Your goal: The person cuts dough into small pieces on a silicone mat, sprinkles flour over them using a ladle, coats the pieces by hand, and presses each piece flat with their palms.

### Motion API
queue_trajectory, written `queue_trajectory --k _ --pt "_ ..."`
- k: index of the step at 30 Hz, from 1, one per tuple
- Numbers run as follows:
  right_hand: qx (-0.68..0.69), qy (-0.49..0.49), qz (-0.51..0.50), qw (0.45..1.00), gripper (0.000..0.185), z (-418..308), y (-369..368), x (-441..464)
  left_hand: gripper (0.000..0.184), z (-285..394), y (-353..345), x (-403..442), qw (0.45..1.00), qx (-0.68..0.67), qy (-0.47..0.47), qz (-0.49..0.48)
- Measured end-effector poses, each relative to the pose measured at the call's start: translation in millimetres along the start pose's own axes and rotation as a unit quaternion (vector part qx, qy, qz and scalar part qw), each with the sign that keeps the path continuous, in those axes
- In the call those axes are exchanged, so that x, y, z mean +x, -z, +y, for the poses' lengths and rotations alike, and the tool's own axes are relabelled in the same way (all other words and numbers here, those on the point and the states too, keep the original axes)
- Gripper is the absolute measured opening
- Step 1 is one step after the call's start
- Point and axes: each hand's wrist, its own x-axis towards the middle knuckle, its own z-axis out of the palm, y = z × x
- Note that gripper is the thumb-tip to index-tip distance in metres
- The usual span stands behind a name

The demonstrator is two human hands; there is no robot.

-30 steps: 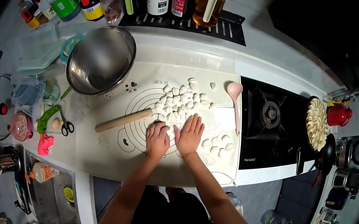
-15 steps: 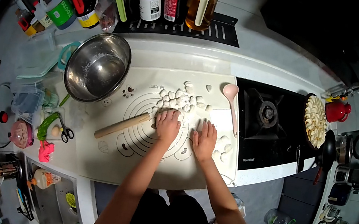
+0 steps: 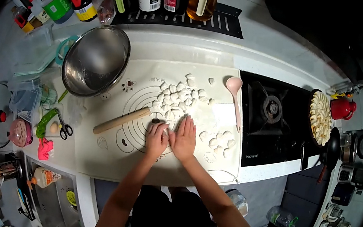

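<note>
My left hand (image 3: 157,140) rests on the cream mat (image 3: 103,163), its fingers curled near a small piece of dough whose shape I cannot make out. Beside it my right hand (image 3: 183,139) lies flat, fingers stretched forward, its thumb side close to my left hand. A pile of small floured dough pieces (image 3: 174,97) lies just beyond both hands. Several flattened dough pieces (image 3: 218,150) sit to the right of my right hand. The wooden rolling pin (image 3: 121,121) lies slanted to the left of the pile.
A steel bowl (image 3: 97,61) is at the back left. The pink spoon (image 3: 235,102) lies by the black stove (image 3: 274,151). A pan of dumplings (image 3: 320,118) stands at the far right. Scissors (image 3: 66,130) and a green pepper (image 3: 46,122) lie left.
My left hand has moved from the pile back toward me. My right hand has moved left, from beside the flattened pieces to next to my left hand.
</note>
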Motion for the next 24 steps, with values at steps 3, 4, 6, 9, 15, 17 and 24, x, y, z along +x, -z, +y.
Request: queue_trajectory --k 3,4,6,9,15,17,24 --pt "-0.056 -0.027 -0.077 0.995 0.081 -4 -10 7 0.028 -9 4 1 0.999 0.024 -0.003 0.045" --pt "-0.059 -0.045 -0.107 0.991 0.084 -6 -9 9 0.028 -10 3 0 0.998 0.026 -0.003 0.053" --pt "-0.054 -0.061 -0.129 0.988 0.078 -7 -7 12 0.029 -15 -4 2 0.999 0.011 0.006 0.045" --pt "-0.045 -0.015 -0.118 0.992 0.070 16 -13 1 0.027 -1 -9 22 0.998 0.014 0.020 0.050" --pt "-0.106 -0.058 -0.045 0.992 0.052 52 28 -2 0.034 -6 -14 45 0.986 0.136 0.064 -0.074" --pt "-0.064 -0.057 -0.002 0.996 0.047 58 39 -1 0.035 -6 -14 32 0.985 0.117 0.073 -0.106" --pt "0.034 -0.057 0.021 0.998 0.043 42 52 -19 0.038 33 -4 -4 0.975 0.031 0.057 -0.213"
